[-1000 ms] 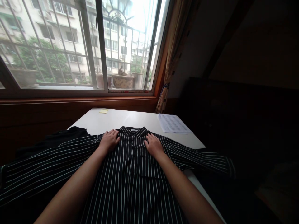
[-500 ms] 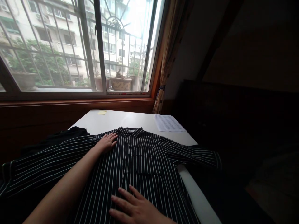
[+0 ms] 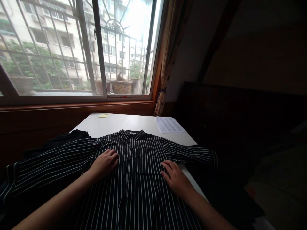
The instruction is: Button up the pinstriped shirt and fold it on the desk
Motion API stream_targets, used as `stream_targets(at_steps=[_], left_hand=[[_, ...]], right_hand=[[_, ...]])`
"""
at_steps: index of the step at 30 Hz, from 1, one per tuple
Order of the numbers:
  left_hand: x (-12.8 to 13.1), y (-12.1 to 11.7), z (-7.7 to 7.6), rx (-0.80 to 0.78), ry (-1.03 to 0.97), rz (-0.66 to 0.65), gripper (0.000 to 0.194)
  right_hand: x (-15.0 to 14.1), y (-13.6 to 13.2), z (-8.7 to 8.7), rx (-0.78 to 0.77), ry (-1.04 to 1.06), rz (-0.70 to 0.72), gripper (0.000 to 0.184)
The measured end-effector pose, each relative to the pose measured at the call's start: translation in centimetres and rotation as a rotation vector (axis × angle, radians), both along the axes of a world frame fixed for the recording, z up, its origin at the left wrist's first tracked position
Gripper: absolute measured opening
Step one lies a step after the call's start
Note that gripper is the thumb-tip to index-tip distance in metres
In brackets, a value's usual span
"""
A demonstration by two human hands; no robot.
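Note:
A black shirt with white stripes (image 3: 146, 195) lies front up, its collar toward the window and its sleeves spread to both sides. On the chest at the left rests my left hand (image 3: 105, 162), palm down with the fingers loosely bent and nothing seen in them. My right hand (image 3: 177, 179) is at the other side of the chest, beside the pocket, fingers apart over the cloth. Both palms are hidden from view.
Under the shirt is a white table (image 3: 124, 121). A yellow sticky note (image 3: 103, 115) lies near its far edge, and printed sheets (image 3: 170, 125) lie at the far right. Dark cloth (image 3: 78, 134) is bunched at the left. Beyond stands a barred window (image 3: 120, 54) with a curtain (image 3: 165, 64).
My right hand has moved up and right from the shirt's lower front to beside the pocket. My left hand has slid down from near the shoulder, its fingers more bent.

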State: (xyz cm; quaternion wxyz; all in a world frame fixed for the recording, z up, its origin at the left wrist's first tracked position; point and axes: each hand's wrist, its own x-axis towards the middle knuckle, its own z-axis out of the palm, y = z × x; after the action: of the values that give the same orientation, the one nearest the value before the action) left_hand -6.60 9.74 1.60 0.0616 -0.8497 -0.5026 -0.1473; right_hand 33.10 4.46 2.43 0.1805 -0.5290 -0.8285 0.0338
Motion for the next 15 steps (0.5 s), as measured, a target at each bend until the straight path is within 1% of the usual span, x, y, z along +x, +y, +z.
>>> stream_targets(at_steps=[1, 3, 5, 7, 11, 15], left_hand=[[-0.5, -0.3, -0.5, 0.002, -0.017, 0.024, 0.03], [-1.8, -0.1, -1.6, 0.006, -0.061, 0.088, 0.037], [-2.9, 0.9, -2.5, 0.004, -0.09, 0.138, 0.041], [-3.6, 2.2, -3.1, -0.004, -0.094, 0.161, 0.045], [-3.9, 4.2, -3.4, -0.019, -0.085, 0.206, 0.05], [-3.9, 5.6, -3.2, -0.028, -0.079, 0.261, 0.054]], right_hand=[[0.4, 1.2, -0.4, 0.026, -0.012, -0.048, 0.04], [0.4, 3.6, -1.0, 0.069, -0.045, -0.098, 0.037], [-0.3, 5.7, -1.4, 0.102, -0.07, -0.142, 0.036], [-1.3, 7.6, -1.7, 0.118, -0.083, -0.173, 0.037], [-2.6, 10.6, -2.5, 0.114, -0.1, -0.231, 0.038], [-2.4, 12.5, -3.3, 0.111, -0.108, -0.268, 0.041]])
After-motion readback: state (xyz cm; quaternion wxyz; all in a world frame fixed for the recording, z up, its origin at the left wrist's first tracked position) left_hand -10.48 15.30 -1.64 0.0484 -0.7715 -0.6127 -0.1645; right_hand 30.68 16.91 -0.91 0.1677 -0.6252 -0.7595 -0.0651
